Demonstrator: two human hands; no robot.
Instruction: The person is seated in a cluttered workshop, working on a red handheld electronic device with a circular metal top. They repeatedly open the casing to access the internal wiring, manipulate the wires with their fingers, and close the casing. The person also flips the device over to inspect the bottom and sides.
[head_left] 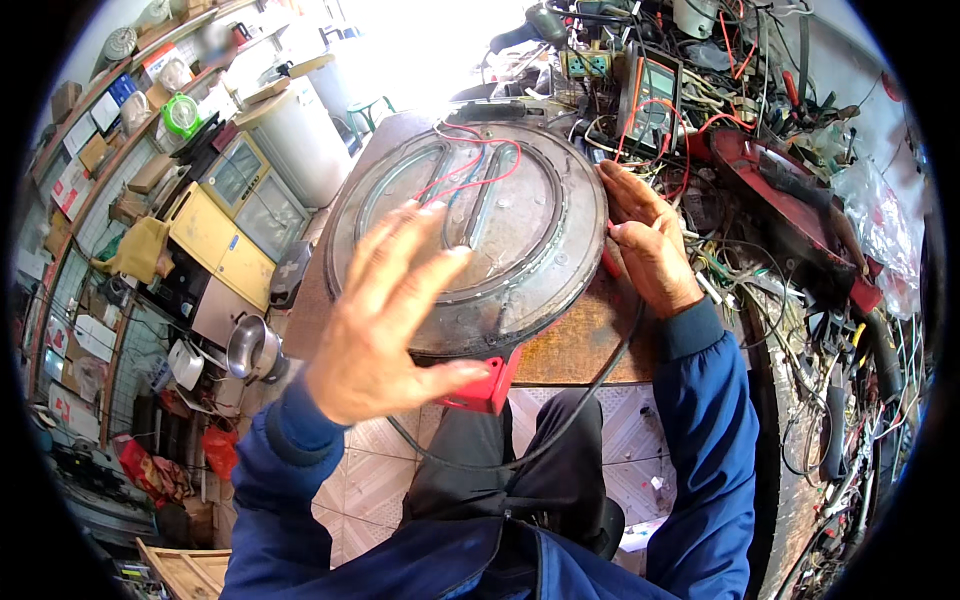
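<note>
A round metal appliance plate with ring-shaped tubes sits on a worn wooden tabletop. Thin red and blue wires lie across its top, and a red bracket shows at its near edge. My left hand is over the plate's lower left, fingers spread and holding nothing visible. At the right rim, my right hand has curled fingers and thumb around a small red item; what exactly it grips is hidden. A black cable loops down below the table edge.
A multimeter, tangled wires and a red curved housing crowd the right side. At left stand cluttered shelves, yellow cabinets, a white cylindrical machine and a steel pot.
</note>
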